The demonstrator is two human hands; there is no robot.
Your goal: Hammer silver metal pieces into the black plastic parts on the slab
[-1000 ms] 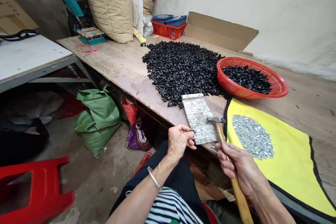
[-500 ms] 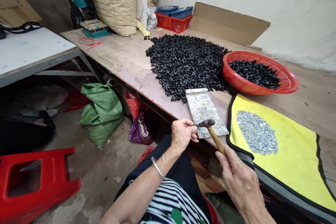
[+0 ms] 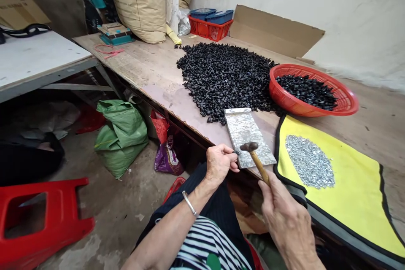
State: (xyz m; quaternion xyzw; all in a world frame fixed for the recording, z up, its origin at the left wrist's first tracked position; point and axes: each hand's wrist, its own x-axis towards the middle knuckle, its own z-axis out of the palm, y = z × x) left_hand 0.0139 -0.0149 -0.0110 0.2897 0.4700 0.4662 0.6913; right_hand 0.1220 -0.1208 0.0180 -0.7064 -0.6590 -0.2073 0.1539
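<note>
My left hand (image 3: 220, 159) pinches a small black part (image 3: 237, 152) at the near left edge of a worn metal plate (image 3: 248, 133). Wrapped round the wooden handle of a hammer (image 3: 257, 162) is my right hand (image 3: 284, 215). The hammer's head is over the plate, just right of the pinched part. Beyond the plate spreads a large heap of small black parts (image 3: 228, 76). Many small silvery metal pieces (image 3: 310, 161) lie on a yellow cloth (image 3: 354, 181) with black edging, to the right of the hammer.
A red plastic colander (image 3: 346, 93) holding more black parts stands at the right. Farther back are a red basket (image 3: 209, 29) with blue containers and a big paper sack (image 3: 139, 4). A green sack (image 3: 122, 135) and a red stool (image 3: 63, 206) are on the floor at the left.
The hammer head has shifted very slightly up and right, off the black part. My left hand still pinches the part in nearly the same place.
</note>
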